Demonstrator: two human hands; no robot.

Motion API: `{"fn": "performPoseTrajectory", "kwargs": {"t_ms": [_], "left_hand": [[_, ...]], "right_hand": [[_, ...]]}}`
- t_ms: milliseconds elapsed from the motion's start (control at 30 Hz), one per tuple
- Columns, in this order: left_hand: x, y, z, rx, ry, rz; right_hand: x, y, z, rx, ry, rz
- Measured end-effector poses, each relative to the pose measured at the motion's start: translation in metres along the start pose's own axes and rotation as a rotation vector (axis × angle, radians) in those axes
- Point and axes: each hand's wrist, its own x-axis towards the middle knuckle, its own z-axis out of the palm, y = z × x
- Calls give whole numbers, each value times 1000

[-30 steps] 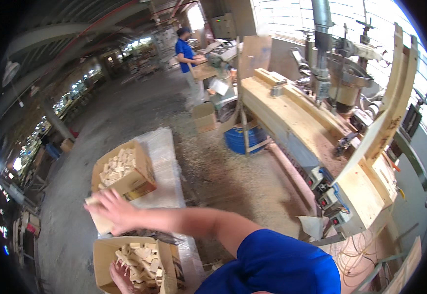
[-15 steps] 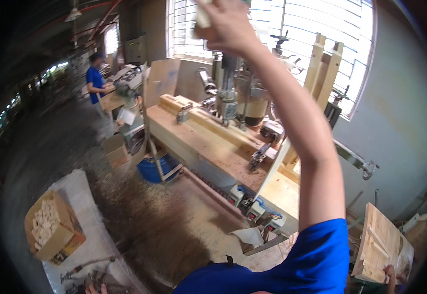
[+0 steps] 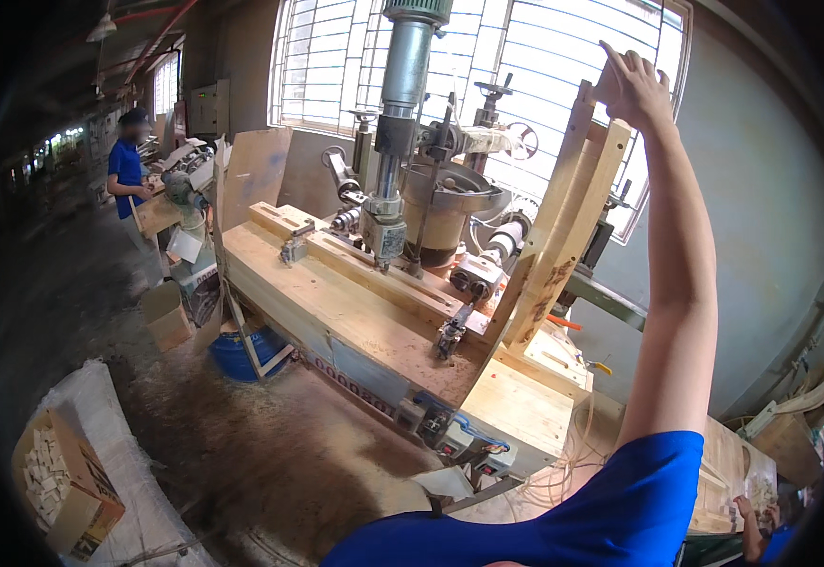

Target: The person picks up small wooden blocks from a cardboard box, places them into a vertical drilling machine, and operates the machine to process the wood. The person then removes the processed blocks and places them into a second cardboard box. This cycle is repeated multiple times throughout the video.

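This is a woodworking shop, long and dim like a factory hall. A heavy drilling machine (image 3: 402,123) with a steel column stands over a broad wooden workbench (image 3: 355,312) fitted with clamps and guide rails. Sawdust covers the concrete floor (image 3: 270,444). A cardboard box (image 3: 57,482) holds small cut wood blocks (pale, all alike). Barred windows (image 3: 544,57) light the bench, and farther back another worker (image 3: 128,180) stands at a second machine.

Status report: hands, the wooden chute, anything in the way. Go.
Right hand raised, fingers at top of the wooden chute. Left hand not in view. Chute leans over the machine table. Nothing blocking the chute.
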Motion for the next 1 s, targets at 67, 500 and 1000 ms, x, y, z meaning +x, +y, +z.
{"fn": "performPoseTrajectory", "kwargs": {"t_ms": [67,500,1000], "left_hand": [[2,-1,4,3,-3,-10],[13,7,7,-3,4,-43],[14,-4,9,-16,20,-53]], "right_hand": [[-2,-2,3,-15,-117,43],[11,-14,19,-66,-56,15],[9,-24,34,-48,-202,81]]}}
